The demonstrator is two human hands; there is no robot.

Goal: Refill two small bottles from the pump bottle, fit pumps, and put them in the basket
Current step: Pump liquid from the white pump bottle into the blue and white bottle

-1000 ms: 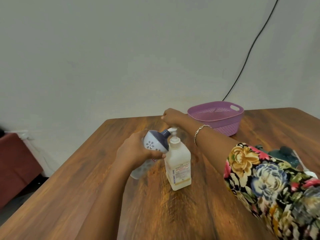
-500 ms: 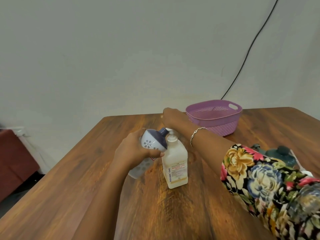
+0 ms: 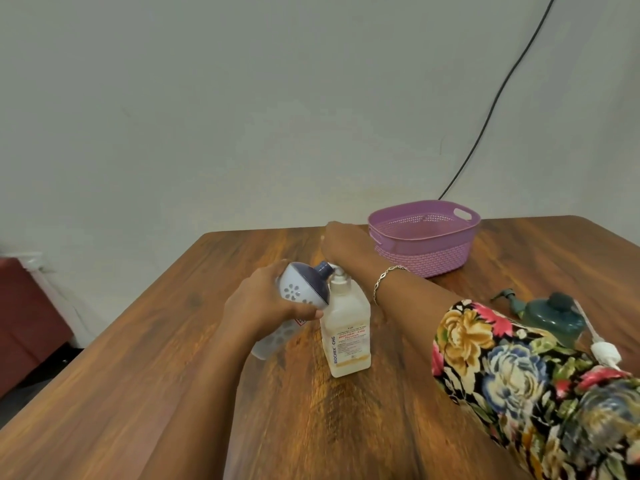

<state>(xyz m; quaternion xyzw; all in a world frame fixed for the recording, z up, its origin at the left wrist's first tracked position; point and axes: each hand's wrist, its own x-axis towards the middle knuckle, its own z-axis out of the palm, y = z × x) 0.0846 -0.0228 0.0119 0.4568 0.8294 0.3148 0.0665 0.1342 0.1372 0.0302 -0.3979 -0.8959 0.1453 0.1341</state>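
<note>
A white pump bottle (image 3: 346,327) with a red-lettered label stands upright on the wooden table (image 3: 311,420). My left hand (image 3: 263,303) grips a small white bottle with a dark blue top (image 3: 304,289), tilted so its neck meets the pump's spout. My right hand (image 3: 341,239) reaches over from the right and rests on the pump head, with its fingers hidden behind the back of the hand. The purple basket (image 3: 424,244) sits at the table's far side, just right of that hand. A small dark green bottle (image 3: 554,318) stands on the right.
A green pump (image 3: 505,296) lies beside the green bottle, and a white pump with its tube (image 3: 602,349) lies near the right edge. My floral sleeve (image 3: 519,386) covers the lower right. A black cable (image 3: 485,133) runs down the wall behind the basket.
The pump head sits a little lower under my right hand than a second ago. My left hand keeps the small bottle at the spout. The view has shifted slightly.
</note>
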